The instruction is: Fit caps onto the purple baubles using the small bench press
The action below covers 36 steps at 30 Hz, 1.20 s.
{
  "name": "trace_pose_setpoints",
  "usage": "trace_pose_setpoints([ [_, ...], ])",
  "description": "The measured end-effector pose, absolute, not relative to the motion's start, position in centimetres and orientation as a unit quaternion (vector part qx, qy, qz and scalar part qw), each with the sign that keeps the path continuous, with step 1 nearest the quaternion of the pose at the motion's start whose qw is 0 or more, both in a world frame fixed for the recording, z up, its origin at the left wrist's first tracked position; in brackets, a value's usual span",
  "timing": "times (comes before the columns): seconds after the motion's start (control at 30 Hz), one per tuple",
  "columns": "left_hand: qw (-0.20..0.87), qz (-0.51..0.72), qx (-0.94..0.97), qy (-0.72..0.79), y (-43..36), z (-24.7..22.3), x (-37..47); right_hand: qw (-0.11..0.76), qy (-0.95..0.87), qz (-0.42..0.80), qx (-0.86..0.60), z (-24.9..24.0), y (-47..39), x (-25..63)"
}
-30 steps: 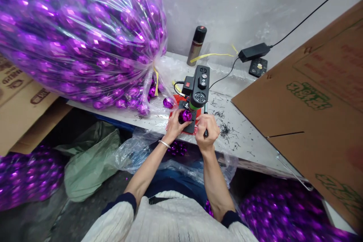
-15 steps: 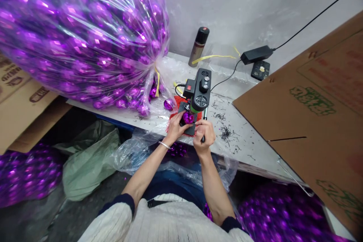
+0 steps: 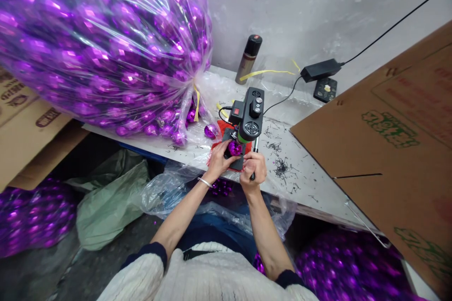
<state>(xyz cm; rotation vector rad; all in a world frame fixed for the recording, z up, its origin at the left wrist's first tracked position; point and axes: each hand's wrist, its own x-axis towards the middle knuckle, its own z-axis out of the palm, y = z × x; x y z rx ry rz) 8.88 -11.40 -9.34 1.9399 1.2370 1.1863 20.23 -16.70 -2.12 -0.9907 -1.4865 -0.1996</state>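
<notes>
A shiny purple faceted ball [image 3: 235,148] sits under the head of a small black bench drill press [image 3: 251,113]. My left hand [image 3: 219,162] curls around the ball's left and near side, thumb and fingers closed on it. To its right, my right hand [image 3: 253,169] is wrapped around the black-gripped lever [image 3: 255,145] of the press. The press's dark base plate [image 3: 237,163] rests on a red cloth [image 3: 215,146]. Where the tool meets the ball is hidden by the press head.
A big clear bag of purple balls [image 3: 120,51] leans at left, with one loose ball [image 3: 209,131] beside it. A spray can [image 3: 248,59], power adapter [image 3: 320,70] and cardboard box [image 3: 381,141] stand around the bench. Black shavings [image 3: 281,166] litter the bench top [image 3: 300,174].
The view has shifted very slightly. Both hands stay in nearly the same place on the ball and the lever.
</notes>
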Motion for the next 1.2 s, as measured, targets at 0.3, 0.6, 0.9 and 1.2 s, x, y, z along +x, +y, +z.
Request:
trace_pose_setpoints([
  [0.3,0.266,0.451,0.719,0.457,-11.2,-9.4,9.0,0.636,-0.637,-0.092,-0.425,-2.7,-16.2,20.0],
  [0.6,0.26,0.455,0.715,0.462,-10.6,-9.8,9.4,0.637,-0.642,-0.115,-0.411,-1.7,-16.1,19.9],
  [0.9,0.167,0.407,0.807,0.394,-17.3,-10.4,6.1,0.61,-0.614,-0.024,-0.5,5.3,-16.6,19.8],
  [1.2,0.092,0.467,0.681,0.557,-12.6,-8.2,2.9,0.615,-0.624,-0.034,-0.482,2.6,-17.1,19.4],
])
